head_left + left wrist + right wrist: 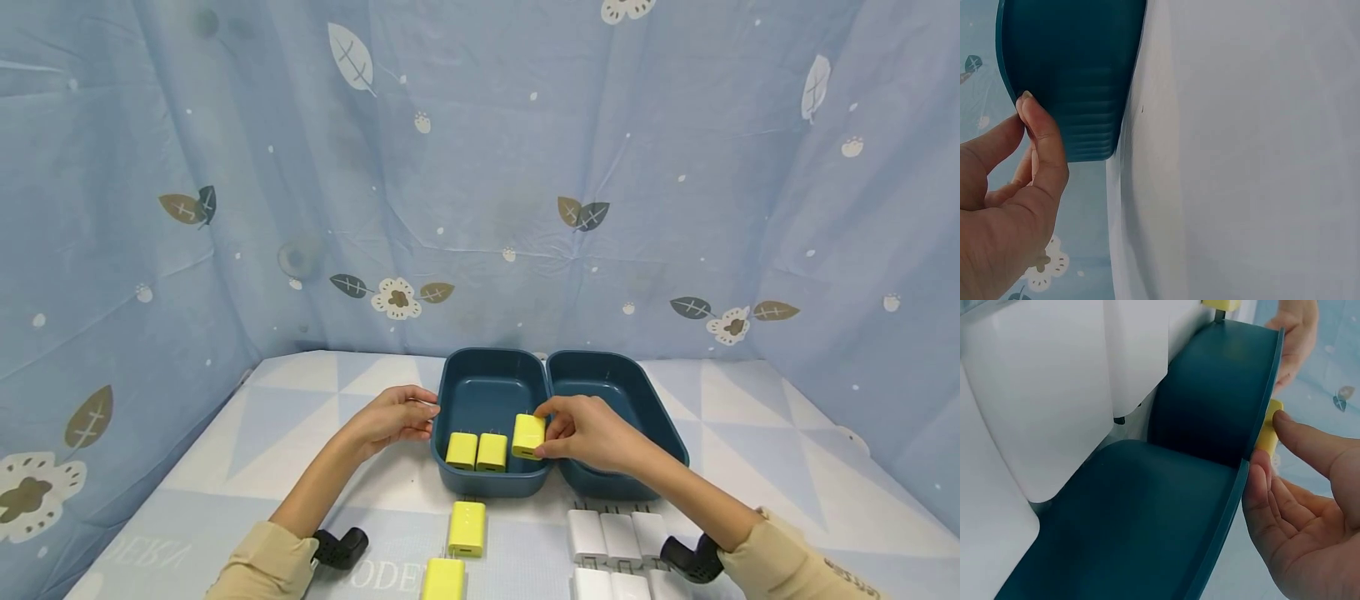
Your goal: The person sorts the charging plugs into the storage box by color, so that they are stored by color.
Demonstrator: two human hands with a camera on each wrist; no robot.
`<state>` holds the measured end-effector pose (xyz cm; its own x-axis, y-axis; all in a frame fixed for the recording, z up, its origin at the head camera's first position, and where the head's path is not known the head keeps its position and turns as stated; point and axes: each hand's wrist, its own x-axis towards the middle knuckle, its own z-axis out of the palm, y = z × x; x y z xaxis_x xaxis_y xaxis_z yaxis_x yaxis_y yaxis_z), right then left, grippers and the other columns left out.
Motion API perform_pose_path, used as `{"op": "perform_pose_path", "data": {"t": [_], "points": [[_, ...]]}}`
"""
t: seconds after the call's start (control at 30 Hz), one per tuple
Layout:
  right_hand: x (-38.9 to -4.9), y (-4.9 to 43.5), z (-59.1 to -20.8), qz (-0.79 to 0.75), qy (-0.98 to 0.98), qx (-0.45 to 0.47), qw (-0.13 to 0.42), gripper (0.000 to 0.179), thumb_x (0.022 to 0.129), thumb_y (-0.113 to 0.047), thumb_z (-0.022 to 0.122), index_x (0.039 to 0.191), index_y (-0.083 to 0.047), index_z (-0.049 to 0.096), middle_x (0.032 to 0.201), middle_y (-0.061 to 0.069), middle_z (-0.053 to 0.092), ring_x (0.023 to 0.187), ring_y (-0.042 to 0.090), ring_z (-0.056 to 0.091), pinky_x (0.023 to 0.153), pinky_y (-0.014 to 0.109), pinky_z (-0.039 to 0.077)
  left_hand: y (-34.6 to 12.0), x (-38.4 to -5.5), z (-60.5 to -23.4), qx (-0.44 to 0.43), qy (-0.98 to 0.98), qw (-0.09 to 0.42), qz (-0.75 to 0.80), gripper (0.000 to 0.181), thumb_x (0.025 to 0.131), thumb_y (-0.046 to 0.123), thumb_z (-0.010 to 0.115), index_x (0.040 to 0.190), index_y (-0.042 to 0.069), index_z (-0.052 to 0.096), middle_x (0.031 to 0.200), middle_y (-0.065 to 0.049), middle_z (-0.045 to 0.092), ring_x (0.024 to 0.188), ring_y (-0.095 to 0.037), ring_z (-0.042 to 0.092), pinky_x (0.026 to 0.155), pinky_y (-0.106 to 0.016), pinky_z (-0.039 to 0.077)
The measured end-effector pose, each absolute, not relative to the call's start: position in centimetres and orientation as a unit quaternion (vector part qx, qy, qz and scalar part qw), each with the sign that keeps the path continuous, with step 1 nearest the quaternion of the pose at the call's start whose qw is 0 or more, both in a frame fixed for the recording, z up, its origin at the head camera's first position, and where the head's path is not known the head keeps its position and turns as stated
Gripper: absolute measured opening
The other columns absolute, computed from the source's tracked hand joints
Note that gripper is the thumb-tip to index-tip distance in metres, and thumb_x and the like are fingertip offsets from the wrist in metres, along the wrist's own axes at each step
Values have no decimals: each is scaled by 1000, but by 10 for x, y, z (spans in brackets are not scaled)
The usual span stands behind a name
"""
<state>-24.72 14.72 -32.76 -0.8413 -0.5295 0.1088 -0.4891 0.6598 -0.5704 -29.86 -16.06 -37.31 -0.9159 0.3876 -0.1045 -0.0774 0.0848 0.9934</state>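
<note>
My right hand [588, 429] pinches a yellow charger plug [528, 436] between thumb and fingers, over the right side of the left dark blue bin [491, 483]. In the right wrist view this charger [1269, 431] shows partly behind the bin rim. Two more yellow chargers [461, 451] stand side by side at the near end inside that bin. My left hand [393, 417] is at the bin's left rim; in the left wrist view its thumb and finger pinch the rim [1013, 94].
A second dark blue bin [622, 392] stands right against the first. Two yellow chargers [467, 529] lie in front of the left bin. Several white chargers [587, 535] lie in rows before the right bin. A patterned blue curtain [480, 167] hangs behind the table.
</note>
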Motion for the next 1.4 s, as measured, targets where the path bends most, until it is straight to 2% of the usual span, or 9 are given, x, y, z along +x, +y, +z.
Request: {"op": "perform_pose_path", "data": {"t": [0.3, 0.8, 1.1, 1.4], "points": [[-247, 148, -327, -282, 916, -284, 32, 45, 82, -19, 72, 121, -3, 58, 83, -9, 68, 75, 5, 62, 62, 23, 51, -160, -299, -372, 110, 714, 174, 669, 33, 92, 5, 56, 118, -12, 44, 81, -9, 58, 69, -15, 60, 66, -26, 54], [-241, 149, -327, -299, 904, -305, 29, 45, 82, -27, 71, 120, -6, 59, 86, -9, 67, 73, 5, 61, 61, 23, 50, -161, -299, -373, 107, 720, 176, 663, 35, 91, 7, 57, 119, -11, 44, 83, -10, 59, 70, -16, 61, 68, -27, 54], [-229, 142, -325, -307, 899, -313, 15, 45, 81, -30, 72, 119, -9, 60, 84, -12, 64, 72, 3, 58, 62, 23, 50, -161, -300, -373, 113, 713, 177, 668, 35, 91, 6, 57, 119, -10, 43, 80, -9, 60, 69, -16, 60, 67, -27, 54], [-213, 130, -327, -333, 883, -330, 28, 42, 80, -30, 73, 116, -14, 60, 81, -14, 62, 70, 5, 57, 63, 23, 51, -161, -300, -373, 113, 711, 178, 671, 35, 91, 5, 57, 119, -10, 43, 81, -8, 61, 69, -16, 60, 67, -27, 54]]}}
